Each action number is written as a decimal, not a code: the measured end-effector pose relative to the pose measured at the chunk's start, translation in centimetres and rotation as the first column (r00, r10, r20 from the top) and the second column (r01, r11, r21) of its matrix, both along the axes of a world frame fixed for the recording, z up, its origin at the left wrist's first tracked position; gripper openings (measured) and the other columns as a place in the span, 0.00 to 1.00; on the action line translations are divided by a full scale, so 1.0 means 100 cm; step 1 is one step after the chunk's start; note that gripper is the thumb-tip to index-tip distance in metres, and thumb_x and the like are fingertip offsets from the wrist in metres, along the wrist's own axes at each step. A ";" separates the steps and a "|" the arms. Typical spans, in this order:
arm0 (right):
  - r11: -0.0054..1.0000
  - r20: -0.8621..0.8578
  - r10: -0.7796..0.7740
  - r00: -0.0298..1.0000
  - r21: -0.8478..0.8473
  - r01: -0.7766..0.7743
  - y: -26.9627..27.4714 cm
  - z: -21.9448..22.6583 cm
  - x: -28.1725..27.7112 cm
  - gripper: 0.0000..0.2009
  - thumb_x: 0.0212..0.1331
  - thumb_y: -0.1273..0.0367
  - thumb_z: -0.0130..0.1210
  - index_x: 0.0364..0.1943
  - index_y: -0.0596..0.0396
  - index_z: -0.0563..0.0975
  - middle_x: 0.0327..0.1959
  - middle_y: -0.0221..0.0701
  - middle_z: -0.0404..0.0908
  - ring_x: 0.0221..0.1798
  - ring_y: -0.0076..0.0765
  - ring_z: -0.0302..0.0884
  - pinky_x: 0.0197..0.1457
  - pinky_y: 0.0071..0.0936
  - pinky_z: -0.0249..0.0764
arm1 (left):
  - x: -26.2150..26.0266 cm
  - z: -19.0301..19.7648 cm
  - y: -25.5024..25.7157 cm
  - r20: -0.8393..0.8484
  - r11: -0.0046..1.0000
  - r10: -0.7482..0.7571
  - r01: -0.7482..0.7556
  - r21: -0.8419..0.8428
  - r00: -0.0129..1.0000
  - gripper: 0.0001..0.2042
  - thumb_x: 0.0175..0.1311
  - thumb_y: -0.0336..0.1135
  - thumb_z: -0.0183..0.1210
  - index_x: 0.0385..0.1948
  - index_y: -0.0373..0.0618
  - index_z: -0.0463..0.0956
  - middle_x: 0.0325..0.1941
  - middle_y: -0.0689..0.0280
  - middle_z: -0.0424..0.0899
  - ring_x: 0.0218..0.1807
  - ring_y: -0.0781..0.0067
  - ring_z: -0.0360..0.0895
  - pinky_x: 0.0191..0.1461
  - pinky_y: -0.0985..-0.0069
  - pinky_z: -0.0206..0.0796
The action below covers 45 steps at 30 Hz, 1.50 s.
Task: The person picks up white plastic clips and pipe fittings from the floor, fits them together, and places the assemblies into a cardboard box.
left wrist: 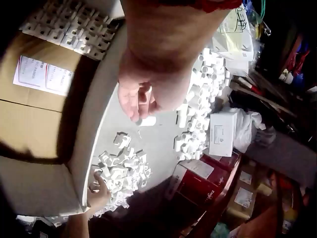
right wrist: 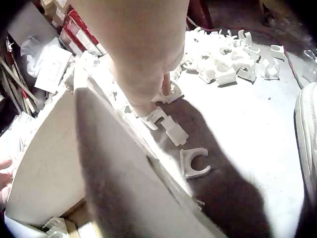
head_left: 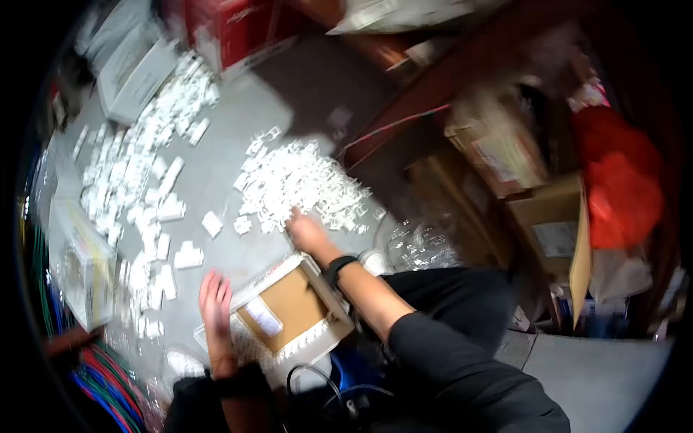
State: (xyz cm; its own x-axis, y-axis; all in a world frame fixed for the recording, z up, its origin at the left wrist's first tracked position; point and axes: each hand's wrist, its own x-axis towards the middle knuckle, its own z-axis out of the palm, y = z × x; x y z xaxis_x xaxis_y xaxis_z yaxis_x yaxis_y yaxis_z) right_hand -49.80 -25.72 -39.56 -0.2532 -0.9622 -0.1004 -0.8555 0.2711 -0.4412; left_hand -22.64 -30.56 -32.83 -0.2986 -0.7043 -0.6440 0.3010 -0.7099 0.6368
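White plastic pipe clips (head_left: 303,184) lie in a loose heap on the floor. My right hand (head_left: 309,234) reaches down to the heap's near edge, past the carton. In the right wrist view its fingertips are at a white pipe clip (right wrist: 153,117) and appear to pinch it; another clip (right wrist: 195,162) lies apart on the floor. An open cardboard carton (head_left: 328,339) tilts in front of me, with rows of clips (left wrist: 69,29) along one inner side. My left hand (head_left: 215,307) is beside the carton's left wall, fingers loosely extended, a white piece (left wrist: 147,120) showing just past its fingertips.
White pipe fittings (head_left: 144,180) spread over the floor at the left, by a white box (head_left: 137,79). A red carton (head_left: 238,32) stands at the back. Cardboard boxes (head_left: 556,231) and a red bag (head_left: 621,180) are at right, coiled wires (head_left: 108,382) at lower left.
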 end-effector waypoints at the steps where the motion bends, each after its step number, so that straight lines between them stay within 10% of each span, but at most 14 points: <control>1: 0.999 0.044 0.020 0.999 -0.037 -0.018 0.001 0.017 -0.001 0.06 0.43 0.75 0.44 0.27 0.62 0.70 0.45 0.50 0.64 0.36 0.51 0.70 0.39 0.37 0.68 | -0.001 -0.002 -0.001 0.029 1.000 0.017 -0.017 0.008 0.999 0.18 0.58 0.32 0.46 0.50 0.40 0.59 0.50 0.59 0.63 0.49 0.66 0.63 0.54 0.76 0.56; 21: 0.977 0.038 -0.061 0.997 -0.201 0.068 0.008 0.118 -0.006 0.15 0.33 0.75 0.53 0.32 0.56 0.71 0.36 0.38 0.63 0.39 0.45 0.67 0.41 0.35 0.68 | -0.019 0.026 0.005 0.218 0.985 -0.143 0.161 -0.065 0.965 0.15 0.54 0.32 0.48 0.45 0.43 0.64 0.40 0.64 0.69 0.33 0.76 0.68 0.30 0.87 0.61; 31: 0.873 0.383 0.261 0.886 -0.486 -0.047 0.002 0.234 0.051 0.14 0.30 0.71 0.55 0.29 0.56 0.72 0.34 0.34 0.66 0.32 0.35 0.68 0.35 0.27 0.67 | -0.060 0.142 -0.002 -0.341 0.984 -0.115 0.155 0.093 0.933 0.28 0.55 0.55 0.40 0.53 0.48 0.55 0.53 0.63 0.61 0.51 0.60 0.62 0.52 0.66 0.56; 33: 0.734 0.300 0.398 0.867 -0.671 -0.105 0.007 0.259 0.072 0.14 0.29 0.71 0.55 0.28 0.56 0.72 0.33 0.33 0.66 0.31 0.34 0.68 0.34 0.26 0.67 | -0.064 0.167 -0.002 -0.301 0.974 -0.202 0.222 0.035 0.932 0.29 0.53 0.59 0.40 0.51 0.48 0.57 0.47 0.63 0.65 0.44 0.64 0.67 0.42 0.68 0.63; 36: 0.805 0.483 0.420 0.768 -0.589 -0.070 0.030 0.306 0.096 0.13 0.28 0.72 0.55 0.26 0.57 0.72 0.31 0.33 0.65 0.26 0.31 0.66 0.28 0.23 0.66 | -0.055 0.195 -0.002 -0.361 0.933 -0.348 0.356 -0.048 0.865 0.26 0.52 0.61 0.39 0.44 0.52 0.62 0.40 0.63 0.69 0.39 0.69 0.71 0.31 0.73 0.69; 45: 0.802 0.554 0.518 0.652 -0.580 -0.144 0.078 0.348 0.134 0.12 0.34 0.75 0.52 0.30 0.56 0.70 0.33 0.33 0.64 0.29 0.31 0.69 0.28 0.22 0.69 | -0.015 0.273 0.059 -0.201 0.946 -0.320 0.300 -0.122 0.926 0.17 0.61 0.47 0.35 0.38 0.47 0.67 0.34 0.66 0.73 0.35 0.73 0.72 0.35 0.75 0.67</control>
State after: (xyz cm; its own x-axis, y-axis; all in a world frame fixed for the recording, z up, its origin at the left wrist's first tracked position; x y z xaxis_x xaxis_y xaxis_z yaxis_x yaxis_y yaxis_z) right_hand -36.38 -17.94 -4.77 0.0481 -0.9326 0.3577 -0.2687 -0.3570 -0.8946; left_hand -24.13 -24.63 -5.55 -0.6358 -0.6043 -0.4802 0.2115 -0.7347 0.6446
